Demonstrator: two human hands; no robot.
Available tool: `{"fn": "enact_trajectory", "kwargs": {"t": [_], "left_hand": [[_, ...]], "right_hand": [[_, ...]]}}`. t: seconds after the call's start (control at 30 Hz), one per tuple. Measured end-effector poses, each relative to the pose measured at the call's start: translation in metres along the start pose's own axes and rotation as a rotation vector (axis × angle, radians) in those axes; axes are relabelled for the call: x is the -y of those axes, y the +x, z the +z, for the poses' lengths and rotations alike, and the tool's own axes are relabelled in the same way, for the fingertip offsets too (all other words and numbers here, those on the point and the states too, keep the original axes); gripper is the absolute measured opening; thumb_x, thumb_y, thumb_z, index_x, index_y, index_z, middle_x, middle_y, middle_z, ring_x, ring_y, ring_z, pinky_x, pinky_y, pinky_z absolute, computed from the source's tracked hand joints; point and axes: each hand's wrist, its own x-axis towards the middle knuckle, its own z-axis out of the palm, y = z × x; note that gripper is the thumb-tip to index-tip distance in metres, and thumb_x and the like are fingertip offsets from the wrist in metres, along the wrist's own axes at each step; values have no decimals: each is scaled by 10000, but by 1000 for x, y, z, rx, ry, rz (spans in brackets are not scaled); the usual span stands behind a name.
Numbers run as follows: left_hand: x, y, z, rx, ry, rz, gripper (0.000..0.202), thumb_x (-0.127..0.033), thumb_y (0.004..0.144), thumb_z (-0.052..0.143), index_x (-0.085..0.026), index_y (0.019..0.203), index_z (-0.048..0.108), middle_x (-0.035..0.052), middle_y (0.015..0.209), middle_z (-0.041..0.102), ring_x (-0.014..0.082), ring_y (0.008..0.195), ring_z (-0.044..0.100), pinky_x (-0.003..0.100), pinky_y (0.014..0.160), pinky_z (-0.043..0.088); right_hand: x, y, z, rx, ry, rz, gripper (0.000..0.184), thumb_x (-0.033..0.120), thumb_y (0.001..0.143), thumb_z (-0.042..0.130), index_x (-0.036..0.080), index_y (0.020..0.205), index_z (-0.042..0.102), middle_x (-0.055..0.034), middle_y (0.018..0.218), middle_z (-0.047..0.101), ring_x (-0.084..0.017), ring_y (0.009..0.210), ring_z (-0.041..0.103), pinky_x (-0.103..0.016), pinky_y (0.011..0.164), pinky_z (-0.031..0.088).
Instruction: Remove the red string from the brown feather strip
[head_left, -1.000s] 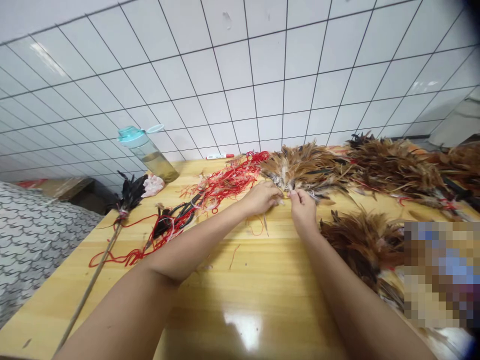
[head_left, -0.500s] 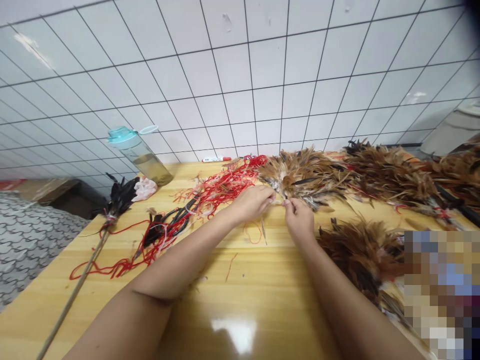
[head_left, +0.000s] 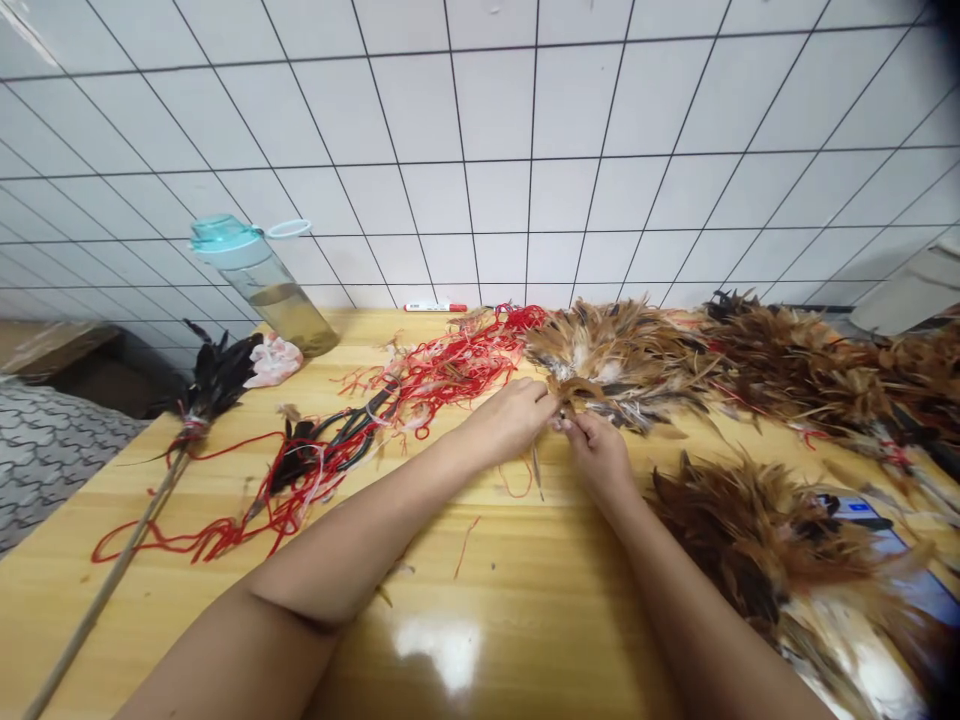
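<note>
The bottle (head_left: 281,300) has a light-blue lid (head_left: 220,232). Right of it, string (head_left: 459,366) is red and feathers (head_left: 634,345) mostly brown. Behind it, the white wall (head_left: 495,100) has black crisscross lines.

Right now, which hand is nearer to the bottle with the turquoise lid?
Left. The left hand is right of the bottle and lower in the picture; the right hand is farther right, beside the left.

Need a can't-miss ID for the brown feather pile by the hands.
On the wooden table, find the tangle of red string by the tiled wall. The brown feather pile lies just right of it, beyond the left hand and right hand. Among the brown piles, it alone borders that tangle.
</note>
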Motion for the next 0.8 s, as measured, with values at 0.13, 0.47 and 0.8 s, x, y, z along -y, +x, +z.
{"fn": "enact_trajectory", "kwargs": {"t": [0.13, 0.47, 0.8], "left_hand": [[-4, 0, -5, -7, 64, 30, 243, -251, 942, 407, -121, 853, 593, 85, 816, 561, 188, 768, 502, 307, 678, 397], [-11, -2, -2, -53, 32, 51, 212, -249, 941, 411, -153, 858, 581, 76, 885, 575, 192, 863, 500, 319, 761, 407], [11, -5, -3, -392, -337, -340, 152, -168, 875, 466, -172, 953, 597, 81, 1002, 597, 201, 1011, 504, 378, 921, 403]], "right_hand": [[-3, 1, 1, 26, 24, -4, 286, 296, 867, 431, 215, 687, 638, -60, 707, 635, -202, 725, 584, -321, 711, 444], [3, 3, -3, 25, 157, -14, 213, 310, 804, 470, 209, 647, 573, -45, 670, 635, -188, 648, 551, -307, 642, 444], [11, -1, -6, -7, 540, 261, 262, 420, 821, 513, 189, 726, 592, -27, 732, 613, -168, 725, 550, -280, 665, 448]]}}
